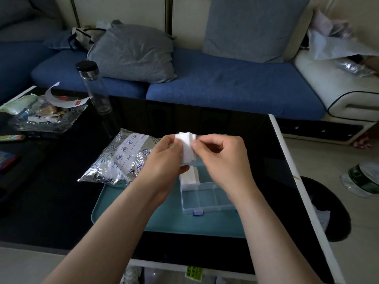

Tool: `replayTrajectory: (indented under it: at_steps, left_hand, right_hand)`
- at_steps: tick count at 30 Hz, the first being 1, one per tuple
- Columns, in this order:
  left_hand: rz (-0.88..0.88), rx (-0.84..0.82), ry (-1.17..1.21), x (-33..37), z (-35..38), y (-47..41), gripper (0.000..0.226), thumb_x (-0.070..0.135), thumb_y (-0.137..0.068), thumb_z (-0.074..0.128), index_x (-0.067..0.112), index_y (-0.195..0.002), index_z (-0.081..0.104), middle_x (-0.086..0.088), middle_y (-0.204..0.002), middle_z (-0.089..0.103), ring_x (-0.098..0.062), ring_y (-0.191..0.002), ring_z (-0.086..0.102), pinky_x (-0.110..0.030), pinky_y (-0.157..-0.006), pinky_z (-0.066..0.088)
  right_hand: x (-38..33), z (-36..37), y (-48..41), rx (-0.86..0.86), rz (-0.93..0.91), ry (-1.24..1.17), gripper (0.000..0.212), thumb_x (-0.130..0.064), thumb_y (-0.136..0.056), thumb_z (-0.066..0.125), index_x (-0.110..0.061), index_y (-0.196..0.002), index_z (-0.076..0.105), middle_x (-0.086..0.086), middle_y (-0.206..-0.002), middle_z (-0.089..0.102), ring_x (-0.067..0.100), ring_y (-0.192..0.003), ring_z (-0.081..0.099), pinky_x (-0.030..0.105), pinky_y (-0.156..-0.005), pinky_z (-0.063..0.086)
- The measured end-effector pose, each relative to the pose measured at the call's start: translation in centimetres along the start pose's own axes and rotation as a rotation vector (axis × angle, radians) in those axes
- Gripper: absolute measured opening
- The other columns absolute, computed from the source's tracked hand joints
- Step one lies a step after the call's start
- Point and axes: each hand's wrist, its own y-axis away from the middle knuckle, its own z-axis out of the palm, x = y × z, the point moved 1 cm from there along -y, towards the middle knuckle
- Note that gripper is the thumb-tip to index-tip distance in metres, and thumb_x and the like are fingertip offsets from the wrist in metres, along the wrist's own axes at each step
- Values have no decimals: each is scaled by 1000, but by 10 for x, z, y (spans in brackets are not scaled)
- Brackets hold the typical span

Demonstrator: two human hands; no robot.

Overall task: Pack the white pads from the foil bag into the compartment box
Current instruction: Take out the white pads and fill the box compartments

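White pads pinched between left hand and right hand above box.

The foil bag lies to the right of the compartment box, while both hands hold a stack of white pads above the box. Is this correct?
Not quite. The head view shows the foil bag to the left of the compartment box, not the right. The rest stands: the left hand and right hand hold a stack of white pads above the box.
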Motion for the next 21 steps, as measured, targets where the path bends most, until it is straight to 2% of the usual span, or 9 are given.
replayTrajectory:
  at_steps: [2,5,7,8,12,14,16,18,21]
  left_hand:
    - [22,5,-15,-1,0,-1,29,19,-113,41,14,-117,69,-10,-117,76,-32,-119,68,-51,-104,56]
    - [72,-37,-66,-3,-1,-2,33,13,-112,38,3,-117,69,-20,-117,75,-37,-119,69,-53,-107,54]
    - [97,-82,-81,-5,0,-1,34,6,-109,36,-3,-121,67,-20,-116,77,-33,-115,73,-48,-107,55]
    - [111,-90,-92,-4,0,-1,34,6,-108,37,-2,-122,67,-18,-116,77,-31,-114,73,-47,-107,56]
    - [207,-51,-202,-10,-1,-4,35,24,-98,44,15,-117,72,-18,-115,75,-44,-118,66,-65,-105,50]
    - [258,-40,-277,-11,-1,-3,37,21,-97,42,23,-117,73,-11,-110,77,-41,-113,68,-63,-101,53]
    - [299,-24,-319,-10,-2,-3,35,13,-102,44,23,-117,74,-7,-105,78,-36,-107,71,-57,-96,59]
    - [307,-44,-310,-9,-2,-4,34,3,-104,46,16,-118,74,-6,-102,79,-28,-102,75,-45,-92,63]
    - [319,-44,-382,-11,-5,-9,25,11,-100,57,20,-113,76,-2,-99,79,-22,-95,77,-47,-89,64]
  right_hand:
    - [-1,0,0,3,-12,22,7,-16,-95,78,-18,-97,85,-13,-83,79,-3,-83,73,8,-72,52]
    - [-2,2,2,-21,-16,6,3,-20,-93,81,-21,-95,83,-14,-83,79,-3,-82,74,11,-73,55]
    - [-3,3,2,-53,7,-36,7,-22,-90,85,-22,-97,82,-12,-84,79,0,-81,76,17,-73,60]
    - [-2,3,1,-61,7,-36,9,-20,-90,85,-20,-98,82,-10,-84,80,2,-80,76,19,-72,61]
    - [4,1,-2,-24,-1,30,15,-17,-95,80,-15,-109,83,-9,-87,80,1,-80,76,23,-71,62]
    - [7,0,-2,-6,5,68,19,-19,-98,76,-15,-115,82,-9,-92,80,1,-84,76,30,-76,65]
    - [8,-1,-2,-5,20,75,18,-19,-99,74,-15,-115,82,-9,-91,80,3,-84,76,33,-76,66]
    - [9,-2,-2,-17,61,37,15,-15,-97,74,-17,-109,83,-8,-85,80,3,-80,76,28,-72,64]
    - [13,-4,-1,-44,134,4,15,-12,-95,74,-19,-106,81,-7,-85,80,4,-78,76,21,-68,60]
